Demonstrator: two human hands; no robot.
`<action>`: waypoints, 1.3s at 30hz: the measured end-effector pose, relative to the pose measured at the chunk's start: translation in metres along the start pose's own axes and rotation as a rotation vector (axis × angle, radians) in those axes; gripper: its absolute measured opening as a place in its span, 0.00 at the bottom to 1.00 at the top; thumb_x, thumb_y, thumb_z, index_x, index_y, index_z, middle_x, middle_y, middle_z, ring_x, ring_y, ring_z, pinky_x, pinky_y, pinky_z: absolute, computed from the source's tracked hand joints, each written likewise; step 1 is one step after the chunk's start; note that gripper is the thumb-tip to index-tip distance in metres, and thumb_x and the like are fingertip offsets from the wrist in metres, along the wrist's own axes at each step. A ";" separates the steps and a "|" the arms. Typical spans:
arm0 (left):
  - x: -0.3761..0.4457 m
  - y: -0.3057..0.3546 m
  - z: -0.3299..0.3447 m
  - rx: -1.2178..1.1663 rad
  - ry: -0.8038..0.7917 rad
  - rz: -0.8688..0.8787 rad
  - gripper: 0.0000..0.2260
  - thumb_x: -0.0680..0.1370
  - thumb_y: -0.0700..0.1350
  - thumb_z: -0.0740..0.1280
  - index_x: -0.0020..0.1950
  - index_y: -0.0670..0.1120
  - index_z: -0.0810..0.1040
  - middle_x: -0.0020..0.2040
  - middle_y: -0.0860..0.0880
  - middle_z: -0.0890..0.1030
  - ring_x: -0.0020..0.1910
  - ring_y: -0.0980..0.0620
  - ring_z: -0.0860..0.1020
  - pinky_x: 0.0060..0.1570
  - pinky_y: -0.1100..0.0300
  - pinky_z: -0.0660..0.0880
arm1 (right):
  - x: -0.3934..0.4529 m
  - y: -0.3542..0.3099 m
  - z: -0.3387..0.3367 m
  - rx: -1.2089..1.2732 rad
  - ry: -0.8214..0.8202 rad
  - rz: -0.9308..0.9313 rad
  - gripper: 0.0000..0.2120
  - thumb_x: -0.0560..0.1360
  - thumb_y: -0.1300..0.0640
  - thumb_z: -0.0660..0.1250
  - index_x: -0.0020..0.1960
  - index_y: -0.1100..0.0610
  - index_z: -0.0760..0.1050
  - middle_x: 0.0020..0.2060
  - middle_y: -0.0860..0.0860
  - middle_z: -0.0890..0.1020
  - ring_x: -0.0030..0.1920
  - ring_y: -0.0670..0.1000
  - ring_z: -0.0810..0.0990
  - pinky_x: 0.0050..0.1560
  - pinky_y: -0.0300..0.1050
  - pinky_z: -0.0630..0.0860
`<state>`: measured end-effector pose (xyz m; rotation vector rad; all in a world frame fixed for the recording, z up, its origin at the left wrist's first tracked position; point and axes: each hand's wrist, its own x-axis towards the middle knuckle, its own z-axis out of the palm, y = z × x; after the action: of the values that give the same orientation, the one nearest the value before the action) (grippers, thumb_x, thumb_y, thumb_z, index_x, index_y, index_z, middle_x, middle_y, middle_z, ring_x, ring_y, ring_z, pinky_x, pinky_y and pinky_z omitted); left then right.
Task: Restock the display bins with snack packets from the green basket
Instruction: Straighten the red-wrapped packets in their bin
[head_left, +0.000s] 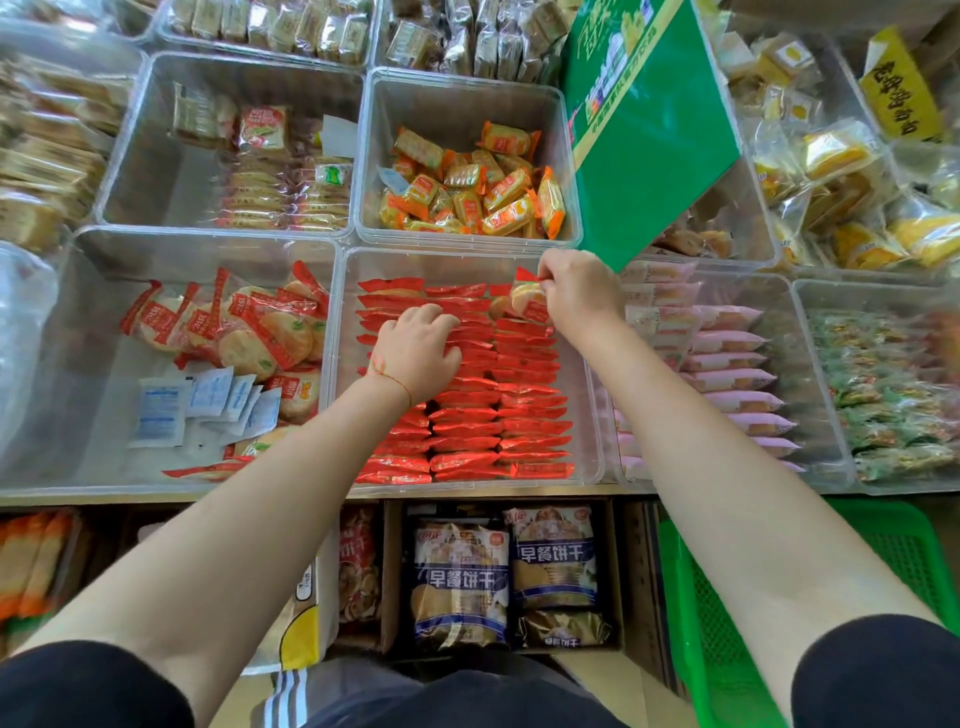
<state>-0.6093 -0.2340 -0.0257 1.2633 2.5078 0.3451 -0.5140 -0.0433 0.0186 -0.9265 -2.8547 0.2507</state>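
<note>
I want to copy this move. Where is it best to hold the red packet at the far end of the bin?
Probably by its crimped top edge, from above, as the right hand pinches the red packet: it stands tilted above tight rows, so only that edge is free.

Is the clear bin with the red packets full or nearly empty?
Nearly full: red packets stand in tight rows across the clear bin, with a small gap at the far end.

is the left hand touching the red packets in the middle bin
Touching. The head view shows the left hand pressed palm down on the rows of red packets, fingers overlapping their tops, no gap visible.
</note>
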 end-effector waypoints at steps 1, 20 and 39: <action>0.000 0.001 0.002 0.010 0.003 0.008 0.20 0.80 0.50 0.61 0.71 0.48 0.72 0.72 0.47 0.70 0.72 0.46 0.66 0.65 0.47 0.67 | 0.000 -0.001 0.004 -0.030 0.019 -0.022 0.05 0.77 0.63 0.62 0.49 0.58 0.77 0.45 0.56 0.81 0.46 0.60 0.79 0.39 0.46 0.68; 0.000 -0.003 0.026 0.092 -0.099 0.092 0.25 0.82 0.55 0.57 0.78 0.52 0.62 0.80 0.47 0.57 0.79 0.46 0.52 0.73 0.44 0.56 | 0.000 -0.006 0.068 -0.127 -0.186 -0.067 0.09 0.80 0.65 0.56 0.54 0.61 0.74 0.52 0.59 0.74 0.51 0.60 0.76 0.45 0.48 0.71; -0.019 -0.082 -0.005 0.017 0.124 -0.272 0.32 0.78 0.52 0.58 0.81 0.51 0.52 0.82 0.48 0.45 0.80 0.45 0.48 0.76 0.45 0.52 | -0.033 -0.030 0.096 -0.027 -0.259 0.285 0.31 0.83 0.41 0.46 0.81 0.57 0.50 0.80 0.57 0.53 0.80 0.57 0.48 0.78 0.57 0.46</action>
<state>-0.6605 -0.2976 -0.0459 0.9139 2.7480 0.3463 -0.5214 -0.0982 -0.0719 -1.4031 -2.9501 0.3870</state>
